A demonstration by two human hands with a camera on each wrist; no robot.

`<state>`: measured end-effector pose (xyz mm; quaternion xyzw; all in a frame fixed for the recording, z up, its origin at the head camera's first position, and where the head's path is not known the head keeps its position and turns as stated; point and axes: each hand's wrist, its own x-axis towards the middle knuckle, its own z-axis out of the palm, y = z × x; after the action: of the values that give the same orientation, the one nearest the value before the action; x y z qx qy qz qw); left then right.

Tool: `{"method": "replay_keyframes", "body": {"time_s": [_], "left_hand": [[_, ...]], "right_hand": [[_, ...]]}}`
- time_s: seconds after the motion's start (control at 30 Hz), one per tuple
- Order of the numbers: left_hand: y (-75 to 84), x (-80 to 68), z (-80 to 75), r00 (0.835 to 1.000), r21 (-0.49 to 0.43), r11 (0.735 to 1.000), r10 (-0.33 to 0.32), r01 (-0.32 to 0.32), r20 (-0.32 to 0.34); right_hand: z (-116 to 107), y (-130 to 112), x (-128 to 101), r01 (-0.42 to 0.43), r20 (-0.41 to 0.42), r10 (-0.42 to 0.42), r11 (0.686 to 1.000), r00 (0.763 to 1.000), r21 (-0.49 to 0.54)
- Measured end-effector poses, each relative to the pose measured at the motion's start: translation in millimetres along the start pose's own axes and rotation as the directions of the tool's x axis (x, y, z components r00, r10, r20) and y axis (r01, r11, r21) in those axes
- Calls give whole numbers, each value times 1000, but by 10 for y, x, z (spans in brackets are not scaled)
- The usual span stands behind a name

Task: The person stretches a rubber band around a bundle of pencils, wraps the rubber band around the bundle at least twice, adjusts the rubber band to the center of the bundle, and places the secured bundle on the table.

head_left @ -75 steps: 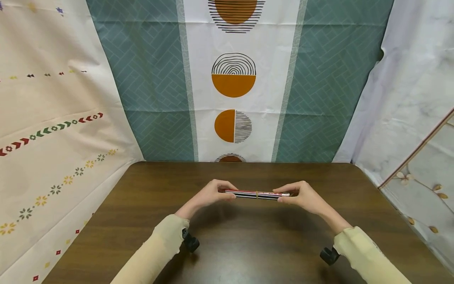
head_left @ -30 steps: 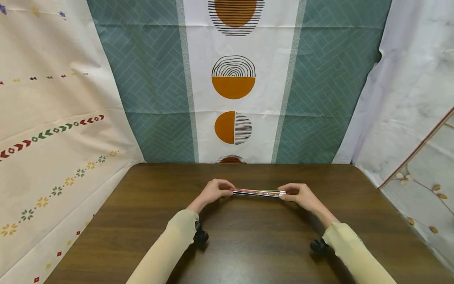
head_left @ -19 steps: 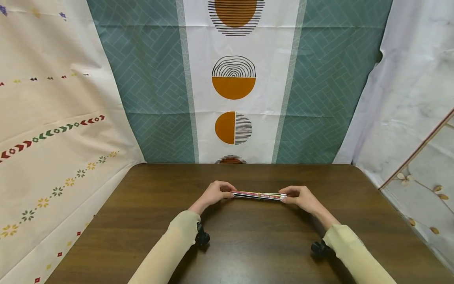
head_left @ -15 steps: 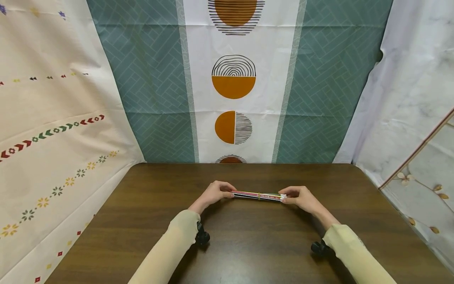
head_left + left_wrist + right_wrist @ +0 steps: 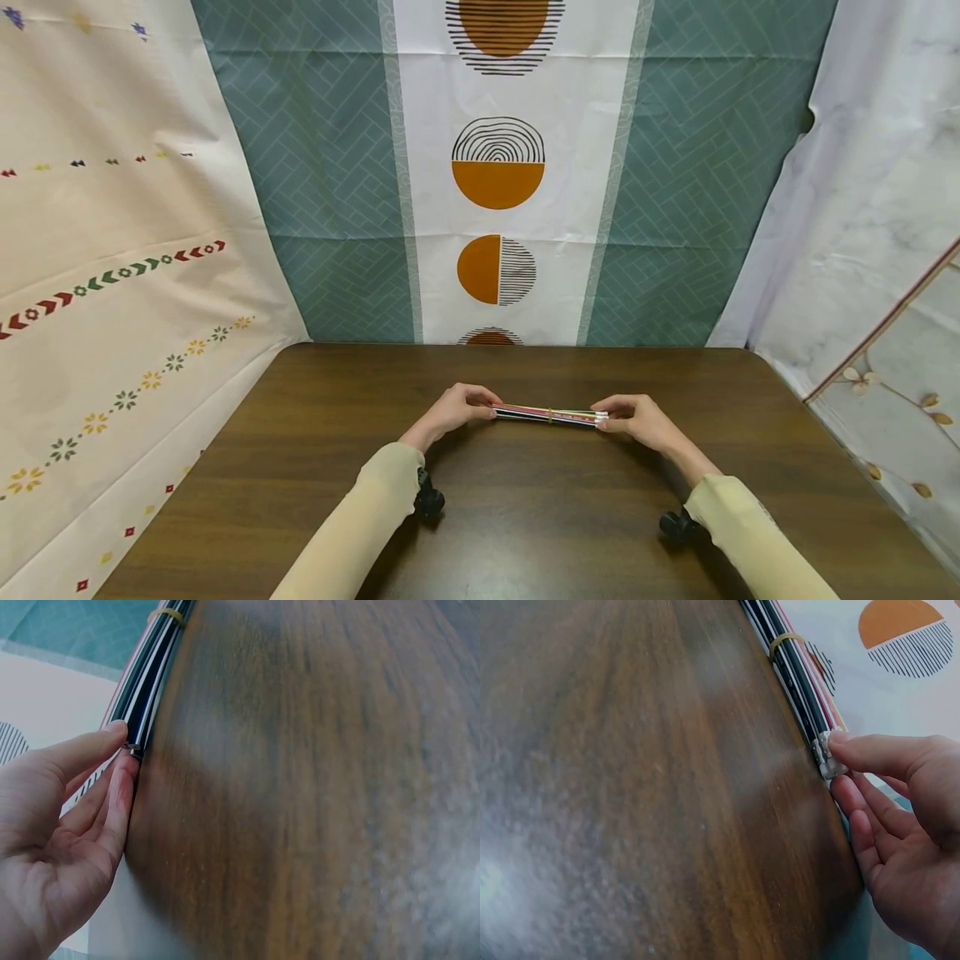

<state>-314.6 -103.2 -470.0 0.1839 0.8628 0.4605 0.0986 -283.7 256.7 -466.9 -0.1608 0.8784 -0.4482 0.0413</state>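
A bundle of striped pencils (image 5: 528, 412), black, white, red and yellow, lies crosswise between my two hands. A tan rubber band (image 5: 550, 415) circles its middle. With thumb and fingers, my left hand (image 5: 452, 411) holds the bundle's left end; the left wrist view shows the thumb on the pencils (image 5: 146, 694) and the fingers at their tips. My right hand (image 5: 637, 419) pinches the other end, where white erasers in silvery ferrules (image 5: 827, 755) show beside the thumb. In the head view the bundle is just above or on the table; I cannot tell which.
A dark brown wooden table (image 5: 525, 517) spreads beneath both hands. Behind its far edge hangs a teal and white patterned cloth (image 5: 495, 225). Cream cloth (image 5: 150, 292) hangs on the left and marbled white cloth (image 5: 862, 208) on the right. Each wrist wears a small black camera (image 5: 429, 500).
Since the earliest frame, both hands have lowered the bundle a little and it has turned, with more red, yellow and eraser ends showing. In the last half second almost nothing has moved.
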Motion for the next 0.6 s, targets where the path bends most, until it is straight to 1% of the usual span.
{"method": "replay_keyframes", "body": {"time_s": [0.3, 0.43, 0.6], "left_hand": [[-6, -29, 4, 1000, -46, 999, 7, -6, 30], [-11, -35, 11, 1000, -66, 998, 1, 1, 28], [-6, -28, 22, 1000, -59, 998, -4, 5, 22]], "right_hand": [[-13, 24, -34, -25, 22, 24, 999, 999, 31], [-17, 19, -37, -27, 19, 27, 999, 999, 32], [-25, 28, -38, -30, 16, 29, 999, 999, 23]]}}
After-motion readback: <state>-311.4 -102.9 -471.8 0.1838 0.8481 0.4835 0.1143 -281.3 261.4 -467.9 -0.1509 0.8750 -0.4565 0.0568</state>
